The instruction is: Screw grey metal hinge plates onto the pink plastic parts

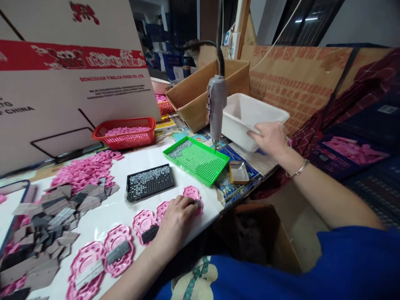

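Observation:
My right hand (271, 139) grips the near rim of a white plastic bin (239, 131), thumb over the edge. My left hand (178, 214) is closed, its fingers on a small dark plate (197, 203) lying on the farthest pink plastic part (191, 192). Several such pink parts lie in a row along the table's front edge. Plates rest on the nearer ones, a black plate (150, 234) and a grey plate (118, 252) among them. Another pink part (162, 209) is half covered by my left hand.
An electric screwdriver (216, 108) hangs above a green tray (200, 160) with screws. Beside it are a black screw tray (150, 183) and a small tin (239, 172). Small pink pieces (87, 168), loose plates (50, 221), a red basket (125, 133) and a cardboard box (193, 98) stand around.

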Demonstrator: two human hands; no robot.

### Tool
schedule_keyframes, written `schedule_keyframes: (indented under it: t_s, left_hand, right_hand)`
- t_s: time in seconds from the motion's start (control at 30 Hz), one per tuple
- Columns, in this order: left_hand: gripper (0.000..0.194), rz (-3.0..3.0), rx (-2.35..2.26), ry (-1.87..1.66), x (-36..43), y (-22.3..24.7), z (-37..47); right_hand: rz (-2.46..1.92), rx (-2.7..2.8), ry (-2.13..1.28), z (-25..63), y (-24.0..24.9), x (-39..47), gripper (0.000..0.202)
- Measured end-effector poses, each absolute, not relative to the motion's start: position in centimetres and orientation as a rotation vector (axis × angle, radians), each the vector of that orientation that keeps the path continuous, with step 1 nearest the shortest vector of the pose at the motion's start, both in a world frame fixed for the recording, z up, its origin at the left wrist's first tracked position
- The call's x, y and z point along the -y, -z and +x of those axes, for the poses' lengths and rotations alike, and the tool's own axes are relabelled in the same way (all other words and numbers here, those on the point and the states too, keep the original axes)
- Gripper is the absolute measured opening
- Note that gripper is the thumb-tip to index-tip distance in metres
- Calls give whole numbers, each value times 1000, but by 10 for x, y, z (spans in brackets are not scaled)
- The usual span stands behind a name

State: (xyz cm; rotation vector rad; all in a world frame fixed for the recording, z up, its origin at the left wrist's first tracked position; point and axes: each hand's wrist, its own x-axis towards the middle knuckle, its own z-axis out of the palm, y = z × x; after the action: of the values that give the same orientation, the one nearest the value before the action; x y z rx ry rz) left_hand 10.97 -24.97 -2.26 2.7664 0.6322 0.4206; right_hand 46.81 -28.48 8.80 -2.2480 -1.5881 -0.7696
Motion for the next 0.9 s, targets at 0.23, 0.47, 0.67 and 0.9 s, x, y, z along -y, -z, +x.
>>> schedule_keyframes:
  t_s: [0.23,0.47,0.67,0.9]
  left_hand:
    - [18,2764,-621,-458,250,26,108]
    - [20,2771,-580,-489,248,23,108]
    - [24,2781,-553,-617,246,32,106]
    - [20,2798,-526,-640,244,35,107]
  right_hand:
    - [-2445,1261,751,560,-121,288,33]
    - [-2508,1117,651,622,-108,291,34]
    - [-2530,1183,654,637,-102,287,34]
    - [-2702,1372,647,641,-91,276,35]
